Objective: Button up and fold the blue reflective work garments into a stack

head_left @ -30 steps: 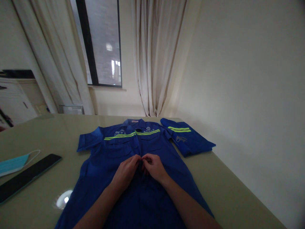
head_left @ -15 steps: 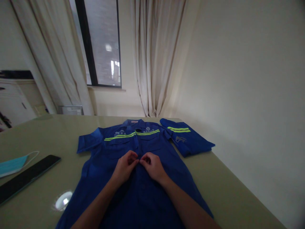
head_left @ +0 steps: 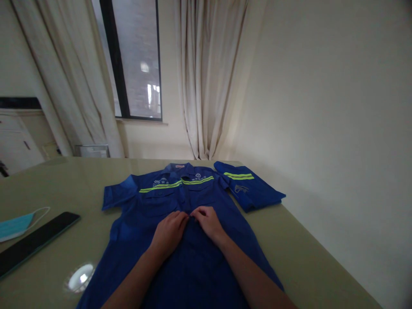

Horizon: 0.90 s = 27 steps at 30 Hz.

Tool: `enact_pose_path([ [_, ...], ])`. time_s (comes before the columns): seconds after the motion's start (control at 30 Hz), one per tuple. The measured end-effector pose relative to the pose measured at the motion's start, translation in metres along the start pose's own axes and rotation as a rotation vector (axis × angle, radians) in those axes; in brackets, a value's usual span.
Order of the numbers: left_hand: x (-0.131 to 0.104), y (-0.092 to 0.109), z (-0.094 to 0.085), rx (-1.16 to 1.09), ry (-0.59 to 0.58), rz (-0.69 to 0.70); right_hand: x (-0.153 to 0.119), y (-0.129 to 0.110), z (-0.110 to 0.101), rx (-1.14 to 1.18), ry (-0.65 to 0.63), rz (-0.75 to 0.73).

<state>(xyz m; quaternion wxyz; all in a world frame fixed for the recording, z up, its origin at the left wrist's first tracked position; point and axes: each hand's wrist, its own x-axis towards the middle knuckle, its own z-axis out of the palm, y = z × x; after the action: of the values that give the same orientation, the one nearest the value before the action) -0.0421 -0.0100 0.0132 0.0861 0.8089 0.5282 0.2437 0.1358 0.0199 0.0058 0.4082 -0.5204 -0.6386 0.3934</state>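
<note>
A blue short-sleeved shirt (head_left: 199,257) with a yellow-green reflective stripe across the chest lies face up, its collar at the far end. Both hands meet at its front opening, just below the chest pockets. My left hand (head_left: 170,231) has its fingers closed on the shirt's front edge, knuckles up. Close beside it, my right hand (head_left: 207,222) pinches the cloth between thumb and forefinger. The small spot between the fingertips is too dark to make out.
A folded blue garment (head_left: 254,189) lies by the shirt's right sleeve, near the wall. On the left of the green table (head_left: 86,231) are a black phone-like slab (head_left: 38,242) and a light blue face mask (head_left: 16,226). Curtains and a window stand behind.
My left hand has turned over more, its back now facing up and its fingers closer together. My right hand has shifted only slightly. The view has moved a little.
</note>
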Motion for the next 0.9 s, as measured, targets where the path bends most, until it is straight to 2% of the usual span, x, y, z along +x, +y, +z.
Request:
enact_pose_path([
  [0.1, 0.002, -0.007, 0.001, 0.053, 0.080, -0.090, -0.013, -0.007, 0.001, -0.201, 0.009, -0.221],
  [0.17, 0.001, -0.011, 0.005, 0.132, 0.140, -0.141, -0.020, -0.011, 0.004, -0.340, -0.037, -0.253],
  [0.23, -0.001, -0.013, 0.010, 0.207, 0.133, -0.158, -0.021, -0.016, 0.006, -0.462, -0.031, -0.216],
  [0.37, -0.011, -0.012, 0.017, 0.272, -0.004, -0.097, -0.007, -0.029, 0.013, -0.615, 0.029, -0.059],
  [0.53, -0.027, -0.009, 0.011, 0.266, -0.076, -0.033, 0.017, -0.033, 0.024, -0.781, 0.133, 0.005],
  [0.63, -0.026, -0.005, -0.003, 0.308, -0.112, -0.039, 0.024, -0.023, 0.026, -0.702, 0.147, 0.010],
  [0.77, 0.000, 0.004, -0.018, 0.412, -0.102, -0.169, 0.025, -0.008, 0.021, -0.463, 0.122, -0.054],
  [0.83, 0.016, 0.007, -0.016, 0.460, -0.069, -0.229, 0.026, -0.003, 0.019, -0.359, 0.105, -0.097],
  [0.9, 0.028, 0.006, -0.008, 0.467, -0.026, -0.229, 0.027, 0.000, 0.019, -0.289, 0.103, -0.122],
])
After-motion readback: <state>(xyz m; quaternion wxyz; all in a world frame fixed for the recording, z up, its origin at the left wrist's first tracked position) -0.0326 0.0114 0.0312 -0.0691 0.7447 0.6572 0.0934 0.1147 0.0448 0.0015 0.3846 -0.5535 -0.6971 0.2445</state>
